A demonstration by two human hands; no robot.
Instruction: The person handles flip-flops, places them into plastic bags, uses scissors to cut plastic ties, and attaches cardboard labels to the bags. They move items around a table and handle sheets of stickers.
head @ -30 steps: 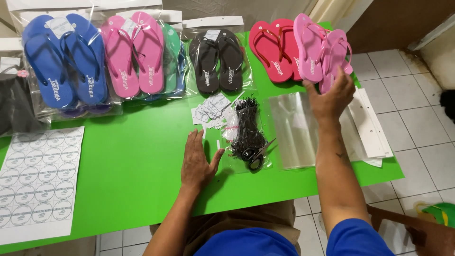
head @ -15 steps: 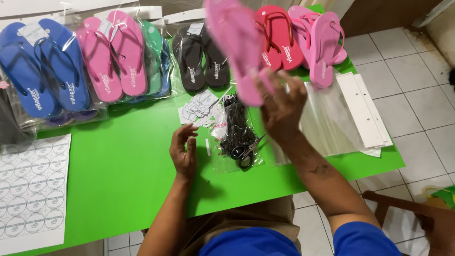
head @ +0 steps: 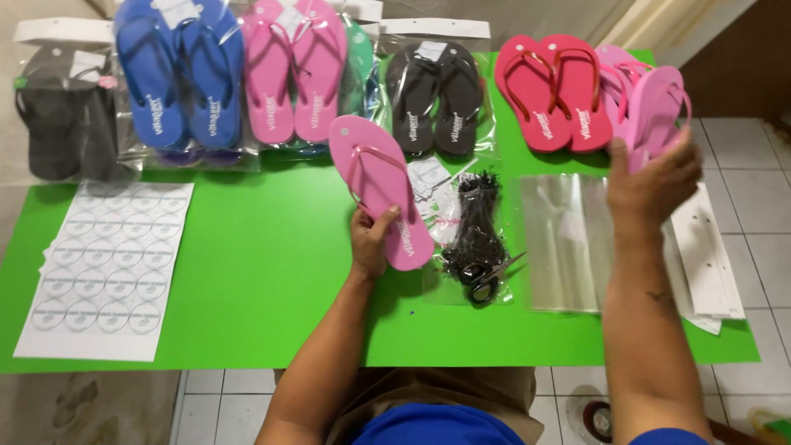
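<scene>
My left hand (head: 369,241) grips the heel end of a single pink flip-flop (head: 375,183), sole side down, over the green table (head: 272,272). My right hand (head: 652,183) reaches to the far right and closes on another pink flip-flop (head: 659,107) in a small pile of pink ones beside a red pair (head: 554,91). Between my hands lie a bundle of black plastic ties (head: 475,222), small scissors (head: 484,282) and a stack of clear plastic bags (head: 567,239).
Bagged pairs line the back of the table: black (head: 58,124), blue (head: 180,78), pink (head: 292,70) and black (head: 434,95). A sheet of round stickers (head: 103,264) lies at the left. White card strips (head: 704,255) sit at the right edge. Tiled floor lies beyond.
The pink flip-flop went from my right hand to my left, which now holds it low over the table. My right hand reached back to the pink pile at the far right.
</scene>
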